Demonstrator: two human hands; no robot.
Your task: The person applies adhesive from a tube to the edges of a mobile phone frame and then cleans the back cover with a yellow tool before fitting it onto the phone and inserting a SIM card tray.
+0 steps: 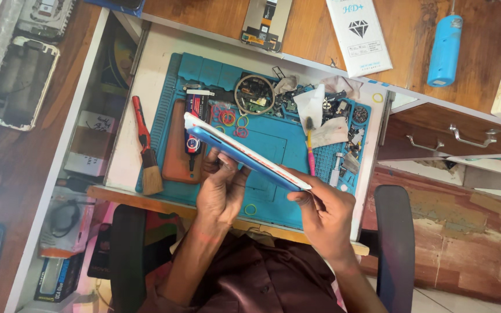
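I hold a slim blue and white phone [236, 152] edge-on above the blue work mat [273, 142]. My left hand [221, 188] grips its middle from below, thumb on the upper edge. My right hand [320, 211] pinches its lower right end. The phone slants from upper left to lower right. Under its upper end lie a dark glue tube [195, 116] and an orange-brown phone back cover [175, 156].
A red-handled brush [146, 152] lies left of the mat. Coloured rubber bands [230, 120], small parts, a tape ring [254, 94] and a pink tool [310, 152] crowd the mat's top. A white box [359, 35], blue cylinder [445, 51], open drawer [447, 136] and chair arms flank me.
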